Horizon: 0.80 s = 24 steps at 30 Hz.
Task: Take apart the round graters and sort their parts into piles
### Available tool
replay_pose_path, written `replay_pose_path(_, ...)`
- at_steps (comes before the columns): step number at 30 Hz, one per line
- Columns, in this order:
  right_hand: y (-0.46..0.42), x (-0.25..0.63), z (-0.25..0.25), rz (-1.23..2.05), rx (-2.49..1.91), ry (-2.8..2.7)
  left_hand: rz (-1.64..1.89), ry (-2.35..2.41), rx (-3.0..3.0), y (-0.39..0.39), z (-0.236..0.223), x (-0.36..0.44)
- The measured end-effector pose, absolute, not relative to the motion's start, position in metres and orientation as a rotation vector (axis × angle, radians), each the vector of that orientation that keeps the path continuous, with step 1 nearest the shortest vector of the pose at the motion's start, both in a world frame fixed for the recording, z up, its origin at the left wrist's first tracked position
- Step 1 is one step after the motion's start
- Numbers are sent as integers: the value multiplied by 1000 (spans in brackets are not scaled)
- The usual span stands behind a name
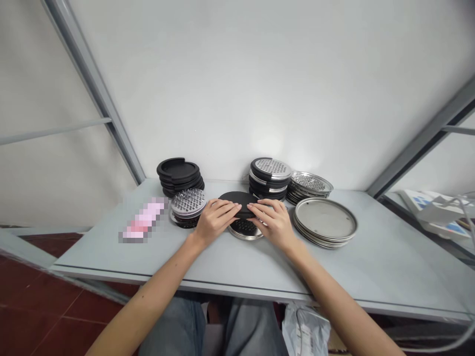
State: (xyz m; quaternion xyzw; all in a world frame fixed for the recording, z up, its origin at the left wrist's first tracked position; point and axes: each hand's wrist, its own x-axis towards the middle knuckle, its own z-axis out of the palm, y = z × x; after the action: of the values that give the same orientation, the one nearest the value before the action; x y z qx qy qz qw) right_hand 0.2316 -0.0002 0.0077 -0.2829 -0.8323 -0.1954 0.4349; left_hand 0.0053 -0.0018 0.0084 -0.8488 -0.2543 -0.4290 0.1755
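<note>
A round black disc point(237, 198) is gripped from both sides, its near edge tilted toward me. My left hand point(215, 220) has its fingertips on the left part, and my right hand point(273, 221) holds the right part the same way. Directly under it, a round grater plate with a shiny metal rim point(247, 236) shows at the front; whether the two touch I cannot tell. Left of my left hand lies a stack of perforated metal grater discs point(188, 201). Close to my right hand stands a stack of flat round metal trays point(326, 217).
At the back left is a stack of black round holders point(178, 170). Black-and-silver graters point(272, 169) are piled behind my hands, beside metal-rimmed grater plates point(311, 184). A blurred pink item point(144, 220) lies left. The grey table point(237, 269) meets a white wall behind; metal posts flank it.
</note>
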Motion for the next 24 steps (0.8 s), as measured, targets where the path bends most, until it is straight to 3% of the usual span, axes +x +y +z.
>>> replay_pose_path(5,3,244,28,-440,-702,-2110,-1254,-830,-2353,-6,28,-4)
replay_pose_path(11,14,234,57,-333,-801,-2020,-1428,-1372,-1959,12,72,-72)
replay_pose_path(19,74,155,82,-49,-747,-2022,-1148,-2100,-1884,77,96,-175)
replay_pose_path(24,102,98,87,71,-870,-2014,-1020,-2184,-2056,89,89,-184)
